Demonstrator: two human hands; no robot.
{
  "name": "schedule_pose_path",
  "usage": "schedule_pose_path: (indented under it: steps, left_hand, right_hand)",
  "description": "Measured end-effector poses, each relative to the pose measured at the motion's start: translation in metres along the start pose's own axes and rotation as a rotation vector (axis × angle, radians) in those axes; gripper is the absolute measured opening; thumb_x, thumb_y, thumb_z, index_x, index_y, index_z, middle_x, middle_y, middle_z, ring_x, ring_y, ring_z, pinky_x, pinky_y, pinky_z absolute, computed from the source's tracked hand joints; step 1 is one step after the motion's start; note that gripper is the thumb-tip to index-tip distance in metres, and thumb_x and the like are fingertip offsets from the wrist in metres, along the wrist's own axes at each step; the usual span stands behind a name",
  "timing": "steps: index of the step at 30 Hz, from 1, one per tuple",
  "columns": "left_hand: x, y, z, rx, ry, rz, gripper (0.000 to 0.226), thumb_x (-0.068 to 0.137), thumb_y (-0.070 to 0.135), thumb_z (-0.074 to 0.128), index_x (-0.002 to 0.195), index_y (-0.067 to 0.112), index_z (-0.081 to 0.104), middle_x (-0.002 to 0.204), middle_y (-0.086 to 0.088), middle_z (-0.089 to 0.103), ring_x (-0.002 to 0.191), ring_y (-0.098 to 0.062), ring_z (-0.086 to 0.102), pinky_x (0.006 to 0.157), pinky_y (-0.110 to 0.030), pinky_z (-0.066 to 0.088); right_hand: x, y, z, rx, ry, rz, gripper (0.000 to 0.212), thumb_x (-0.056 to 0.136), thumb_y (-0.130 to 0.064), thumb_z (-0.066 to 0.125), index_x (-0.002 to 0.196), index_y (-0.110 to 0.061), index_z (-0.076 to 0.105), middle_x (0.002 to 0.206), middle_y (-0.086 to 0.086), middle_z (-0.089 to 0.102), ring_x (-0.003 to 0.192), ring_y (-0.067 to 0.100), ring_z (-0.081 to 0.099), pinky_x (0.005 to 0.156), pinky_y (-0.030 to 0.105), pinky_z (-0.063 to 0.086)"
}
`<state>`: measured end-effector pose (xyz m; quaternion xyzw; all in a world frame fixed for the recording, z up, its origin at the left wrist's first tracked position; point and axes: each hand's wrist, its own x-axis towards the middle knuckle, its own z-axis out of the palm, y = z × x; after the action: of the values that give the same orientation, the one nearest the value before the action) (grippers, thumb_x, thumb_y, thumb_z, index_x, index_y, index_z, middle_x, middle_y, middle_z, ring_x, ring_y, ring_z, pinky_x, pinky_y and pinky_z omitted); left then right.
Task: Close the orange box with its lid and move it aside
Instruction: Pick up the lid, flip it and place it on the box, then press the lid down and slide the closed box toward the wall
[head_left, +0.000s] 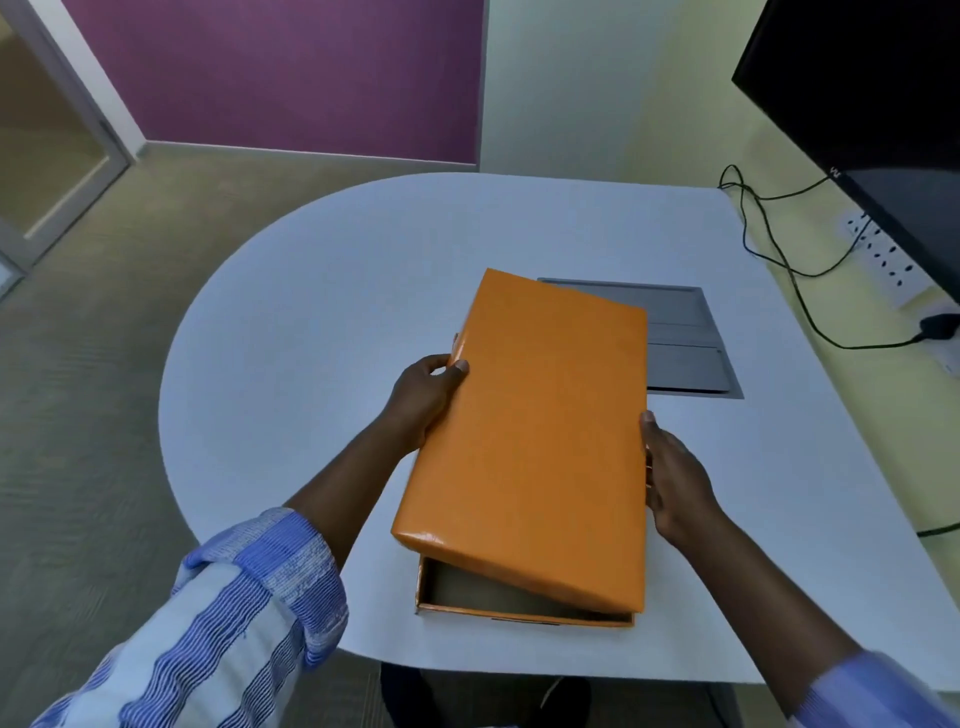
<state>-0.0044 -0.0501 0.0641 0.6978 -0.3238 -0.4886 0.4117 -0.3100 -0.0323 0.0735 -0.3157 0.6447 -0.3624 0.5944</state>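
The orange lid (535, 441) is held tilted over the orange box (467, 597), whose open near-left corner and grey inside show beneath it near the table's front edge. The lid's left side sits higher than its right. My left hand (423, 400) grips the lid's left edge, thumb on top. My right hand (675, 483) lies flat against the lid's right edge, fingers around the side. Most of the box is hidden under the lid.
The white table (311, 338) has a rounded left end. A grey inset panel (685, 343) lies just behind the lid. A black monitor (872, 119) hangs at the upper right, with cables (779, 249) and a wall socket strip (883, 254) beside the table's right edge.
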Motion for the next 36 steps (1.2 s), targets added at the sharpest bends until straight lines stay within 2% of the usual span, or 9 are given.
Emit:
schedule_pose_path:
  steps: [4, 6, 8, 11, 16, 23, 27, 32, 36]
  left_hand:
    - [-0.004, -0.001, 0.005, 0.186, -0.046, 0.052, 0.062, 0.094, 0.059, 0.058, 0.146, 0.025, 0.051, 0.127, 0.001, 0.064, 0.090, -0.008, 0.065, 0.072, -0.029, 0.054]
    - [-0.008, -0.005, 0.004, 0.239, -0.049, 0.047, 0.065, 0.094, 0.059, 0.057, 0.147, 0.023, 0.049, 0.140, -0.004, 0.062, 0.111, -0.024, 0.067, 0.094, -0.044, 0.057]
    - [-0.013, -0.012, 0.002, 0.308, -0.041, 0.061, 0.065, 0.095, 0.057, 0.057, 0.148, 0.019, 0.050, 0.142, -0.009, 0.062, 0.119, -0.030, 0.065, 0.101, -0.049, 0.055]
    - [-0.022, -0.027, 0.001, 0.413, -0.019, 0.104, 0.066, 0.096, 0.055, 0.058, 0.148, 0.015, 0.050, 0.140, -0.011, 0.062, 0.120, -0.031, 0.064, 0.101, -0.051, 0.054]
    - [-0.034, -0.052, 0.004, 0.664, 0.013, 0.128, 0.064, 0.098, 0.059, 0.051, 0.142, 0.013, 0.052, 0.135, -0.012, 0.062, 0.122, -0.034, 0.061, 0.106, -0.054, 0.046]
    - [-0.033, -0.062, 0.005, 0.733, -0.056, 0.136, 0.066, 0.098, 0.061, 0.048, 0.143, 0.013, 0.047, 0.135, -0.014, 0.055, 0.122, -0.034, 0.058, 0.107, -0.052, 0.044]
    - [-0.035, -0.061, 0.008, 0.756, -0.041, 0.138, 0.068, 0.098, 0.062, 0.048, 0.144, 0.012, 0.045, 0.137, -0.014, 0.051, 0.120, -0.034, 0.059, 0.104, -0.051, 0.047]
    - [-0.039, -0.052, 0.016, 0.734, 0.008, 0.132, 0.067, 0.096, 0.062, 0.052, 0.138, 0.010, 0.051, 0.135, -0.013, 0.052, 0.116, -0.034, 0.062, 0.095, -0.047, 0.050]
    - [-0.040, -0.042, 0.022, 0.718, 0.023, 0.071, 0.063, 0.096, 0.059, 0.055, 0.133, 0.008, 0.055, 0.134, -0.014, 0.053, 0.111, -0.033, 0.064, 0.081, -0.039, 0.050]
  right_hand:
    - [0.013, -0.002, 0.008, 0.025, 0.107, 0.021, 0.030, 0.096, -0.047, 0.063, 0.115, -0.024, 0.065, 0.114, 0.007, 0.072, 0.104, 0.029, 0.069, 0.091, 0.050, 0.057]
    - [0.019, -0.005, 0.009, -0.010, 0.121, 0.009, 0.033, 0.096, -0.048, 0.061, 0.117, -0.024, 0.066, 0.112, 0.005, 0.071, 0.103, 0.027, 0.068, 0.090, 0.046, 0.056]
    - [0.026, -0.009, 0.013, -0.098, 0.146, -0.011, 0.039, 0.099, -0.049, 0.057, 0.125, -0.022, 0.065, 0.109, 0.002, 0.069, 0.100, 0.025, 0.067, 0.086, 0.041, 0.054]
    - [0.033, -0.009, 0.022, -0.285, 0.165, -0.081, 0.043, 0.102, -0.050, 0.049, 0.125, -0.018, 0.066, 0.099, -0.001, 0.068, 0.093, 0.022, 0.065, 0.085, 0.039, 0.052]
    - [0.032, 0.003, 0.029, -0.578, 0.229, -0.159, 0.052, 0.103, -0.053, 0.041, 0.126, -0.016, 0.068, 0.118, 0.011, 0.070, 0.107, 0.032, 0.064, 0.098, 0.049, 0.052]
    - [0.023, 0.023, 0.021, -0.547, 0.211, -0.091, 0.039, 0.103, -0.054, 0.041, 0.108, -0.024, 0.066, 0.110, 0.008, 0.070, 0.098, 0.028, 0.065, 0.096, 0.049, 0.052]
    - [0.023, 0.024, 0.019, -0.507, 0.214, -0.047, 0.047, 0.102, -0.053, 0.044, 0.126, -0.019, 0.066, 0.094, -0.003, 0.067, 0.082, 0.016, 0.062, 0.083, 0.039, 0.049]
    - [0.027, 0.022, 0.017, -0.588, 0.196, -0.024, 0.050, 0.103, -0.051, 0.045, 0.129, -0.015, 0.065, 0.096, 0.002, 0.066, 0.082, 0.020, 0.059, 0.082, 0.039, 0.045]
    - [0.032, 0.013, 0.012, -0.692, 0.164, -0.050, 0.055, 0.103, -0.052, 0.042, 0.134, -0.012, 0.062, 0.123, 0.016, 0.067, 0.097, 0.029, 0.058, 0.088, 0.041, 0.047]
